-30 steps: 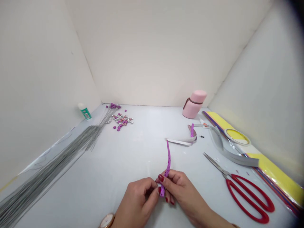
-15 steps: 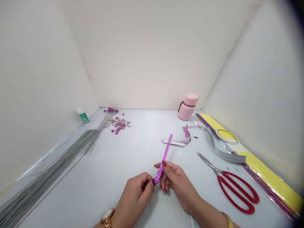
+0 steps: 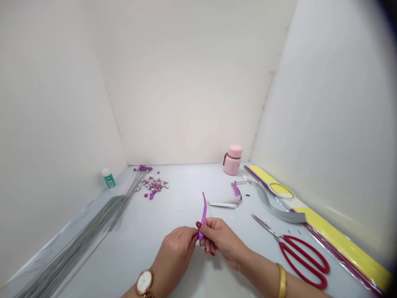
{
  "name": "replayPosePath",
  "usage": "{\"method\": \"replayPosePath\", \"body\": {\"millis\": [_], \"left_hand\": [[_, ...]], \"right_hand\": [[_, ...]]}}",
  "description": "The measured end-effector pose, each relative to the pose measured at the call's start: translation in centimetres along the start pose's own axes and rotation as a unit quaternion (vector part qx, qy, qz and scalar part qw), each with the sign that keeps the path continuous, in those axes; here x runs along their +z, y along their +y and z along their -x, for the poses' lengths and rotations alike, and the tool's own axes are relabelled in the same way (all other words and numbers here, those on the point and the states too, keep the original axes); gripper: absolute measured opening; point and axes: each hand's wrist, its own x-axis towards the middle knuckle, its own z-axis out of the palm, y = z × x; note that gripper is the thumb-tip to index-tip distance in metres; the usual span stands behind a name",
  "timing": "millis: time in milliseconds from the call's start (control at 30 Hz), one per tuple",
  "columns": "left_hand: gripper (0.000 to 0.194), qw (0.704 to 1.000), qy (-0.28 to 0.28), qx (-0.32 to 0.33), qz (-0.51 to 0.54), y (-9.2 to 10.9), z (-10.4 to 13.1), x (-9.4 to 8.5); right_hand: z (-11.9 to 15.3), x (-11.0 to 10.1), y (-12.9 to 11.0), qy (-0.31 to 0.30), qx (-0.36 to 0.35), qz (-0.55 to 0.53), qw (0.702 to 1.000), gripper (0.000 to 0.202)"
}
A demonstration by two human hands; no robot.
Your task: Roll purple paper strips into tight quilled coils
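Left hand (image 3: 178, 246) pinches purple strip (image 3: 204, 210) at bunched lower end, right hand (image 3: 221, 236) grips alongside, seemingly to hold folds tight over table (image 3: 182, 207). Scissors (image 3: 280, 237) at right, handles nearest, likely for reach.

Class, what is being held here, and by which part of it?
A purple strip, pinched near its lower end by the right hand; the left hand is at that end, its grip hidden.

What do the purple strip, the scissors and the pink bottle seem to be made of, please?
Purple strip: perhaps paper or plastic film, being thin and curving.
Scissors: blades likely metal, grey and smooth; handles probably plastic, solid red.
Pink bottle: matte-looking, even colour; coated metal or plastic, unclear.
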Motion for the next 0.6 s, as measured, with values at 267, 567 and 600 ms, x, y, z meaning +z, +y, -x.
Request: {"method": "replayPosePath", "body": {"millis": [267,567,600], "left_hand": [[0.02,0.957,0.019,-0.18,0.226,-1.3,-0.6,-0.3],[0.019,0.872,-0.001,-0.293,0.392,-2.4,-1.0,0.8],[0.019,0.89,-0.005,-0.277,0.363,-2.4,-0.9,0.7]], "right_hand": [[-2.6,1.0,0.2,0.055,-0.085,0.036,0.994,0.037],[-3.3,1.2,2.3,0.022,-0.053,0.03,0.998,0.036],[-3.3,1.1,2.3,0.02,-0.053,0.028,0.998,0.036]]}}
